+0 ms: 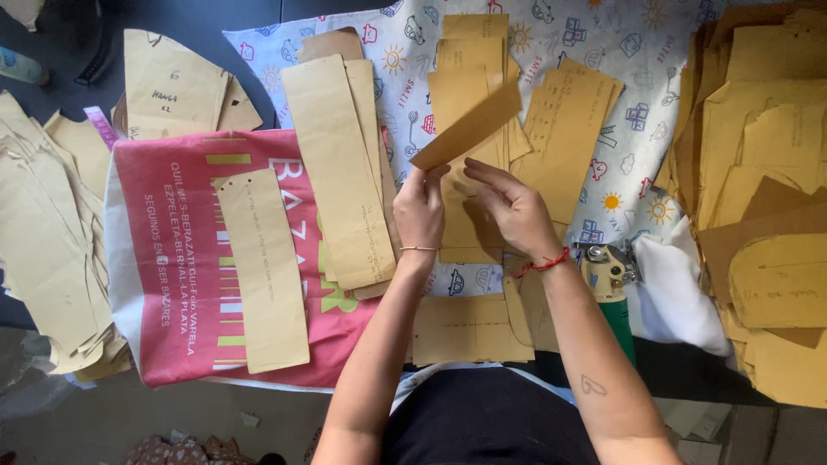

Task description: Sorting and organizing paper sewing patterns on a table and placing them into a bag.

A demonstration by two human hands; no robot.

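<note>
Pinch: left hand [419, 209] grips low end of brown strip [468, 127] between thumb and fingers; strip tilts up-right above printed cloth [637, 43], mid scene. Right hand [515, 209] just beside, fingers loosely spread, holding nothing.

Risks:
- one-end hold, so strip may sag, crease or slip out
- paper stack [469, 77] directly beneath, so dropped strip could get lost among lookalikes
- cutter [607, 280] near right wrist could snag it

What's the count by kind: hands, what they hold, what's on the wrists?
Hands: 2, left hand and right hand
Paper pattern strip, pinched in the left hand: 1
Wrist bands: 2, thin bracelet and red cord
Total: 5
</note>
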